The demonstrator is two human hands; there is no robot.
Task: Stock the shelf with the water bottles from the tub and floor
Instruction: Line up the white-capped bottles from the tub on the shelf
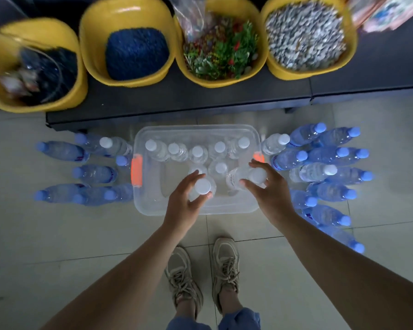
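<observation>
Two hands reach down into the clear plastic tub [153,206] on the tiled floor [57,234]. My left hand [184,206] curls its fingers and thumb round the neck of a white-capped water bottle [202,186] near the tub's front wall. My right hand [271,189] grips a second white-capped bottle [256,175] by its top, at the tub's right end beside the orange latch [259,157]. Seven more white-capped bottles stand upright in the tub: a back row of five [197,151] and two in front of it [221,167]. An orange latch on the left end [137,171] matches the right one. Blue-capped bottles stand on the floor to the left of the tub [94,173] and in a denser group to its right [329,191], with a few white-capped ones among them. Beyond the tub runs a low dark shelf [177,103] carrying four yellow bins; one holds blue granules [136,53], another pale gravel [305,34]. Beige trainers [225,265] show below.
</observation>
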